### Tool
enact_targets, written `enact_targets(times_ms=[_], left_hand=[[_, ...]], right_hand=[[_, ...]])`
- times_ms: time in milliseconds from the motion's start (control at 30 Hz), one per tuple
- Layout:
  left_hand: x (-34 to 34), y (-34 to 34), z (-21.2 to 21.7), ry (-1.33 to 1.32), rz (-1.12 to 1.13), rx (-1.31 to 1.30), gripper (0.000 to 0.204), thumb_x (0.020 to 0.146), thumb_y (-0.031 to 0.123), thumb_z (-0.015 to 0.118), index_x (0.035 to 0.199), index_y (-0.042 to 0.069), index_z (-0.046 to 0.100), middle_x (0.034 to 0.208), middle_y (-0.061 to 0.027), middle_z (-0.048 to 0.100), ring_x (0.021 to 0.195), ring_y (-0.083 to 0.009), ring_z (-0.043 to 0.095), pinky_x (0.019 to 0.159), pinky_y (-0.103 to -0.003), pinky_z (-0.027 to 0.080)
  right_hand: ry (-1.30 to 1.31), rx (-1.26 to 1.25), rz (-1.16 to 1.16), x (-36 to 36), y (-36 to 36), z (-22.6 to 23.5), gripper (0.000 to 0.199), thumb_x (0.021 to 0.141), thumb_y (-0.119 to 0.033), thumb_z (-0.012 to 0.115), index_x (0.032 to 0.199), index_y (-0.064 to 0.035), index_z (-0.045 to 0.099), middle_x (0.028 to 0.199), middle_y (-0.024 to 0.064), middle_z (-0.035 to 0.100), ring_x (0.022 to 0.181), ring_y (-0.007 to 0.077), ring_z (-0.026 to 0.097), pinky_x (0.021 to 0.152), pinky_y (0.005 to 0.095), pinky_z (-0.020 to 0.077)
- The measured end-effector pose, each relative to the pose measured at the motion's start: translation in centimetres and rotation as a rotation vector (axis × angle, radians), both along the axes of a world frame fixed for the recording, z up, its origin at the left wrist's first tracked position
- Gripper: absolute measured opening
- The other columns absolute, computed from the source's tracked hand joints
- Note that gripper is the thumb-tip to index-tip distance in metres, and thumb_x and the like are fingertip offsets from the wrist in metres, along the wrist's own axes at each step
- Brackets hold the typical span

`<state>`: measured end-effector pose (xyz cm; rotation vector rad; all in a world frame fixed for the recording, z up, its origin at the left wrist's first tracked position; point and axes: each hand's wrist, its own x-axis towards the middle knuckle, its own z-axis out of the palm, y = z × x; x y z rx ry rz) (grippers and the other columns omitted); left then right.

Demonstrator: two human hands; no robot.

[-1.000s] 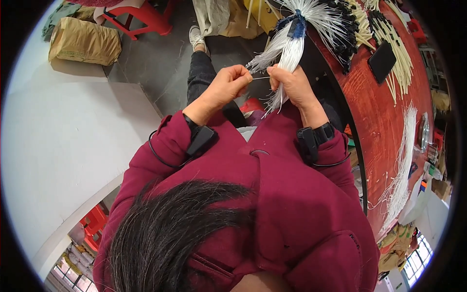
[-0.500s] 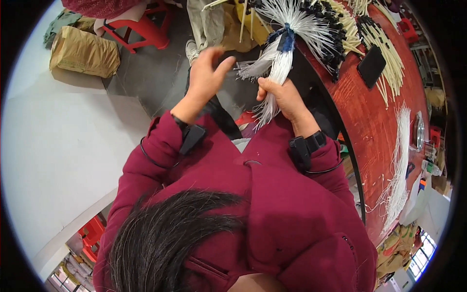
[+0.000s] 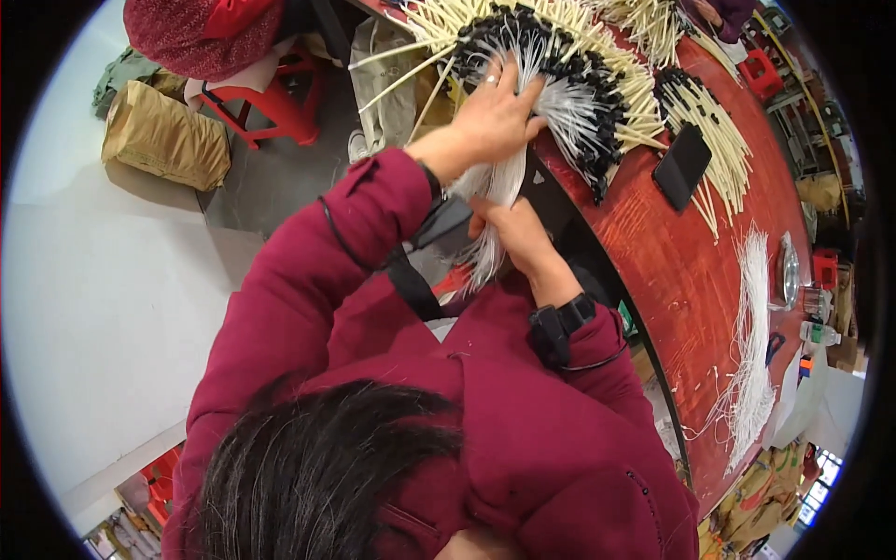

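Observation:
A bundle of white strings (image 3: 505,182) runs down from the table edge toward my lap, its loose ends hanging over my legs. My right hand (image 3: 519,235) is closed round its lower part. Higher up, my left hand (image 3: 492,117) reaches across, fingers curled over the strings; a ring shows on one finger. My palm and fingers hide the place where the strings were tied. Beyond my left hand the strings fan out (image 3: 569,103) toward many pale sticks with black ends (image 3: 597,154) on the red table.
Right of the sticks, a black phone (image 3: 683,166) lies by another pile of pale sticks (image 3: 723,154). A long hank of white string (image 3: 749,355) rests on the red table (image 3: 653,271). At far left are a red stool (image 3: 280,107) and a brown paper sack (image 3: 166,135); a white board (image 3: 112,308) stands nearer.
My left hand has moved up and right from open air onto the strings, covering the blue tie. My right hand keeps its hold, slightly lower and further left in view; the view has shifted.

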<state>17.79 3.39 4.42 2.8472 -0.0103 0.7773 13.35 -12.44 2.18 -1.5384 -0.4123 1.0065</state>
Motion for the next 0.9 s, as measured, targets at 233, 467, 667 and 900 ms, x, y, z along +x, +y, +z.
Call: enact_targets(times_ms=[233, 467, 667, 900], left_hand=[[2.8, 4.0, 2.1, 0.142, -0.111, -0.029, 0.057, 0.089, 0.039, 0.055, 0.135, 0.007, 0.044, 0.135, -0.0312, 0.036, 0.126, -0.0444, 0.039, 0.106, -0.041, 0.034], [-7.3, 1.5, 3.9, -0.009, -0.008, -0.617, 0.033, 0.091, 0.031, 0.056, 0.089, 0.0, 0.065, 0.091, -0.0162, 0.064, 0.082, -0.0217, 0.062, 0.071, -0.032, 0.048], [-13.2, -2.9, -5.6, 0.085, 0.206, -1.514, 0.039, 0.092, 0.033, 0.054, 0.086, -0.004, 0.062, 0.076, -0.0098, 0.066, 0.067, -0.0189, 0.062, 0.061, -0.035, 0.047], [-15.6, -5.1, -4.8, 0.354, 0.039, -1.971, 0.038, 0.094, 0.032, 0.052, 0.096, -0.004, 0.064, 0.083, -0.0061, 0.067, 0.074, -0.0149, 0.061, 0.069, -0.028, 0.047]], right_hand=[[0.223, 0.243, -0.175, 1.6, 1.7, -0.7, 0.023, 0.086, -0.02, 0.061, 0.083, 0.0021, 0.064, 0.074, 0.0086, 0.065, 0.067, 0.0189, 0.062, 0.064, 0.0292, 0.0457], [0.29, 0.213, -0.089, 2.1, 0.3, -0.8, 0.031, 0.089, -0.026, 0.06, 0.094, 0.0035, 0.065, 0.086, 0.0129, 0.068, 0.081, 0.0217, 0.066, 0.072, 0.0308, 0.048], [0.353, 0.278, 0.01, 1.5, 0.3, -0.6, 0.04, 0.093, -0.032, 0.054, 0.107, 0.0044, 0.064, 0.104, 0.0162, 0.067, 0.09, 0.023, 0.065, 0.079, 0.0309, 0.0489], [0.44, 0.263, -0.022, 1.1, 0.5, -0.7, 0.043, 0.095, -0.032, 0.05, 0.111, 0.0057, 0.063, 0.114, 0.0168, 0.063, 0.099, 0.0222, 0.061, 0.089, 0.0327, 0.0456]])
